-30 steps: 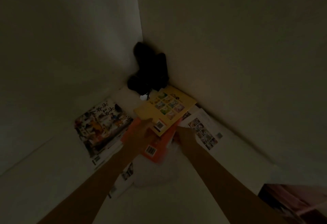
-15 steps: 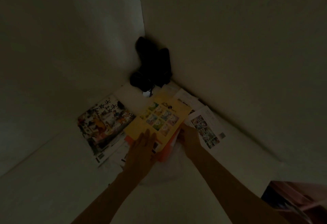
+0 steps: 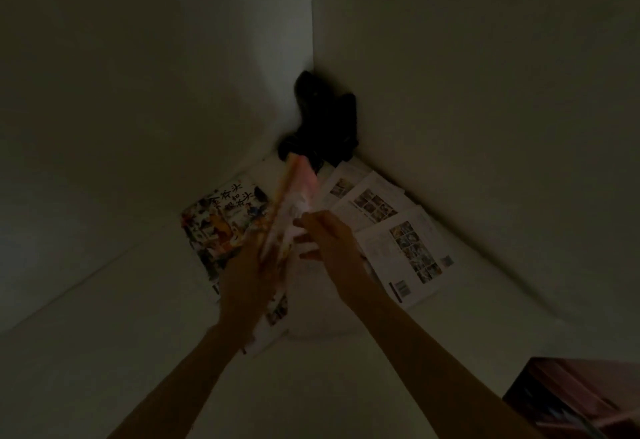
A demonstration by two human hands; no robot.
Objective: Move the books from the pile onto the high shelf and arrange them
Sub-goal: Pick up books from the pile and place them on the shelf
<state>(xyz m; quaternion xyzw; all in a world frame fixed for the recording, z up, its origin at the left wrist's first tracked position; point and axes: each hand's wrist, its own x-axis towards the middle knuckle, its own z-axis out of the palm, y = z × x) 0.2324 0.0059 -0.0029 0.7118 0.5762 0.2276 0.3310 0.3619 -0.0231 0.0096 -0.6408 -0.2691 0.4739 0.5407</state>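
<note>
— Holding what, exactly, in that dim corner?

— My left hand has its grip closed around the lower end of a small stack of thin books, tipped up on edge so I see mostly the yellow and pink covers fanning toward the corner. My right hand touches the stack's right side with fingers spread; whether that grip is actually closed on the books I cannot tell, the picture is blurred there.

— And the rest of the books?

— Lying flat on the white shelf. An illustrated book with large black characters on its cover lies left of the lifted stack, partly behind my left hand. Several white booklets with grids of small pictures overlap one another on the right, along the wall.

— Anything else up there?

— A black object stands in the very corner, just behind the top of the stack; too dark to name.
</note>
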